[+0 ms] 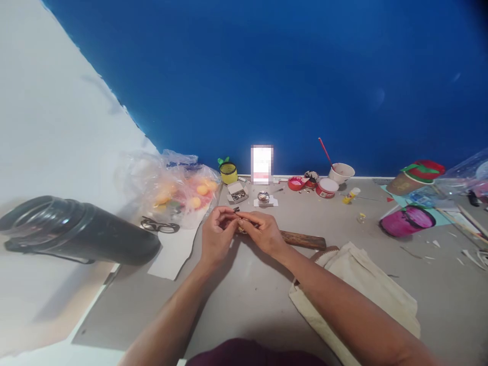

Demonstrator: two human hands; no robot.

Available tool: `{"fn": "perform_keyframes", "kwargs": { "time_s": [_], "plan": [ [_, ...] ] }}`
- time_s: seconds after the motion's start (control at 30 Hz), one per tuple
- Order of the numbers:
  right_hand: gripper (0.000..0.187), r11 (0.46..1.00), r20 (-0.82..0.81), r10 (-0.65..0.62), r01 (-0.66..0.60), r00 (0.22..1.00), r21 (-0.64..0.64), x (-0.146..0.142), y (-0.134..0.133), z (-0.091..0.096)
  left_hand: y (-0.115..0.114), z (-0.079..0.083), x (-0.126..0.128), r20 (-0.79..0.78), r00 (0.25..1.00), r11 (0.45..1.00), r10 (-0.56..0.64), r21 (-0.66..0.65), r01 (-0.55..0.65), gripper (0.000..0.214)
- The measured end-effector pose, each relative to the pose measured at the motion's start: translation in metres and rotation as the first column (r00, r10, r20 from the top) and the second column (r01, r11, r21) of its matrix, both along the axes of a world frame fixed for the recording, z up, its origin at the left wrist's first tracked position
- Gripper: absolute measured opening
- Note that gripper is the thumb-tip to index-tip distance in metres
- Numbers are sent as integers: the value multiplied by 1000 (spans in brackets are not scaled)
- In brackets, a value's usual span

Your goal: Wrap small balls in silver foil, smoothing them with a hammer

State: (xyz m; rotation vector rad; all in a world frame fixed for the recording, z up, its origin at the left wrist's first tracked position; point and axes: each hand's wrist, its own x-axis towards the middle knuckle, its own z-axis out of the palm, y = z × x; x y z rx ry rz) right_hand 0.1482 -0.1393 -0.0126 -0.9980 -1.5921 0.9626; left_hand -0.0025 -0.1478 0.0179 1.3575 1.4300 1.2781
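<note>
My left hand [218, 235] and my right hand [266, 233] meet over the middle of the table, fingertips pinched together. Between them is something small, mostly hidden by the fingers; a dark tip [237, 209] pokes out above. Below and behind the right hand lies a dark brown wooden strip [307, 240], flat on the table. Just beyond the hands sits a small box [238, 192] of little metal pieces. To its right, a shiny round metal item [263, 196] rests on white paper.
A dark bottle [87, 231] leans large at left, near eyeglasses [160, 225] and plastic bags [179, 188]. Cream cloth [366, 284] lies under my right forearm. Along the back stand a yellow pot [229, 173], a lit screen [262, 163] and a white cup [341, 174]; a pink cup [406, 222] is at right.
</note>
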Motion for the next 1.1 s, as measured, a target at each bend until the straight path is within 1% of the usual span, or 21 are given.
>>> {"fn": "perform_keyframes", "kwargs": {
  "time_s": [0.07,0.1,0.17,0.2,0.27,0.3,0.37,0.43,0.47,0.53,0.6,0.7,0.77,0.83,0.93,1.0,1.03,1.1],
  "plan": [
    [26,999,-34,-37,37,999,-6,-2,-2,2,-1,-1,2,50,999,1000,10,-10,-9,26],
    [25,998,-64,-55,53,996,-39,-3,-2,3,-2,-1,4,74,997,1000,10,-10,-9,27],
    [27,984,-150,-88,62,985,-170,-3,-1,6,-3,-3,6,99,995,1000,4,7,-5,27],
    [30,966,-204,-107,53,973,-252,-2,0,7,-4,-4,6,92,996,1000,4,19,-6,27],
    [33,924,-311,-154,25,938,-382,-1,3,9,-4,-7,8,39,999,1000,1,31,-2,32],
    [33,909,-358,-174,9,917,-417,0,4,9,-4,-8,8,3,1000,999,-19,27,19,36],
    [32,901,-429,-190,-17,883,-434,1,6,10,-3,-10,9,-55,993,995,-101,13,102,44],
    [31,896,-477,-189,-48,858,-442,0,6,11,-2,-12,9,-72,982,983,-177,27,179,43],
    [32,887,-496,-189,-69,847,-456,-1,6,11,-1,-12,9,-74,978,979,-194,45,198,40],
    [35,863,-521,-194,-108,831,-493,-1,6,11,0,-13,9,-75,979,977,-191,76,197,34],
    [36,859,-519,-195,-111,832,-500,-1,7,10,0,-14,8,-53,981,980,-189,61,192,34],
    [34,887,-456,-233,-5,859,-462,6,12,10,1,-17,7,45,988,989,-145,24,144,40],
    [35,883,-445,-245,9,861,-470,11,16,10,1,-18,7,110,989,995,-101,22,99,40],
    [37,864,-467,-226,-46,855,-502,15,18,10,3,-18,6,169,980,995,-101,3,102,42],
    [38,835,-490,-155,-151,858,-529,15,18,10,4,-17,4,268,952,983,-147,-65,170,46],
    [37,823,-480,-104,-195,871,-533,14,17,9,5,-16,3,331,930,976,-157,-91,197,48],
    [36,825,-467,-87,-199,880,-529,13,16,8,5,-16,2,359,920,974,-158,-97,205,49],
    [33,846,-427,-68,-174,902,-503,11,15,8,6,-16,1,397,906,973,-148,-106,205,49]
  ]
}}
